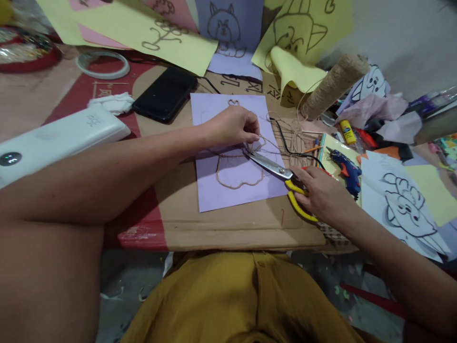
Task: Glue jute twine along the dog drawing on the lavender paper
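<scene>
A purple sheet of paper [210,193] lies on the cardboard, with brown twine [240,186] laid on it in a curved outline. Above the sheet, my left hand [237,126] pinches a strand of the twine between thumb and fingers. My right hand [317,190] grips yellow-handled scissors [273,166] by the handles. Their metal blades point left, with the tips close below my left fingertips, at the twine. Whether the blades touch the strand cannot be made out. Loose twine trails right toward a tangle by a twine-wrapped roll [333,85].
A black phone [166,93], a tape roll [103,65] and a white power bank [64,138] lie left. On the right are a blue glue gun [345,171], a yellow glue stick [347,132] and a dog drawing [407,205]. Yellow paper [157,35] with twine pictures stands behind.
</scene>
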Demonstrator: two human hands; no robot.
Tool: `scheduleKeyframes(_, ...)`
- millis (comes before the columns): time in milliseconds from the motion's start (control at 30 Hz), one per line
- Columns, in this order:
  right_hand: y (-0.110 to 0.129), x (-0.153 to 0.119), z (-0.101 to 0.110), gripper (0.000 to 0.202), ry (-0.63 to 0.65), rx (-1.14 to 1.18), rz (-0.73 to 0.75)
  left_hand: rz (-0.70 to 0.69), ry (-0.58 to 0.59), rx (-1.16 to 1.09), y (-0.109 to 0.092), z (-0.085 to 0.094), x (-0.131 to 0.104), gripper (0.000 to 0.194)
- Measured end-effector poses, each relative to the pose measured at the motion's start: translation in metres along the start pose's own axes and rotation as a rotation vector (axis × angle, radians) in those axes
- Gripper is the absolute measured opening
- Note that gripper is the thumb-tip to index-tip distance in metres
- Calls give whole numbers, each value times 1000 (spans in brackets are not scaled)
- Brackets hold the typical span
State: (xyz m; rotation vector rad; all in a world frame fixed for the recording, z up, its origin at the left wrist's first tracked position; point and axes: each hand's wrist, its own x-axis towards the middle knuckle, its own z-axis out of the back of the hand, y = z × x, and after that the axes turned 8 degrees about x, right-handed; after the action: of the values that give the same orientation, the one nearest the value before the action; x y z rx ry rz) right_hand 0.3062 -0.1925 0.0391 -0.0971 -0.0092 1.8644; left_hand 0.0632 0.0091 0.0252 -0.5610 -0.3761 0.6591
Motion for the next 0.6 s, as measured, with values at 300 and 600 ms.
scheduleKeyframes(300,0,1,3,50,50,-33,15,-12,5,10,2,-1,1,15)
scheduleKeyframes(600,4,1,5,48,-11,-149,44,26,7,15,1,-1,1,15)
